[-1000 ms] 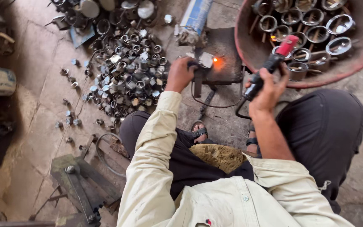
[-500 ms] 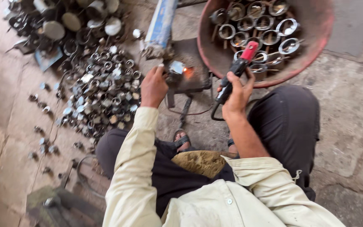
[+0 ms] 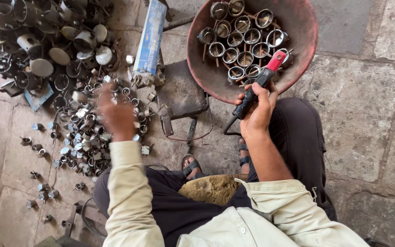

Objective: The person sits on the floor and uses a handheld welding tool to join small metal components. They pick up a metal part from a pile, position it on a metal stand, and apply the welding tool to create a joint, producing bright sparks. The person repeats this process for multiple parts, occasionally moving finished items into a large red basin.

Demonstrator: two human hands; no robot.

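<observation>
Left hand (image 3: pixel 115 114) has swung off the small anvil (image 3: pixel 181 91), fingers apart over loose rings (image 3: pixel 76 132); right hand (image 3: pixel 257 112) grips the electrode holder (image 3: pixel 259 84); red basin (image 3: pixel 307 50) partly filled, many unwelded

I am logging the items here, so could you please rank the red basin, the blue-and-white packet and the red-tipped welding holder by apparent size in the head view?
1. Red basin, clearly the largest.
2. Blue-and-white packet, long and narrow.
3. Red-tipped welding holder, gripped in the right hand; it looks slightly shorter than the packet, but it sits nearer the camera and is partly hidden, so that order is unsure.
</observation>
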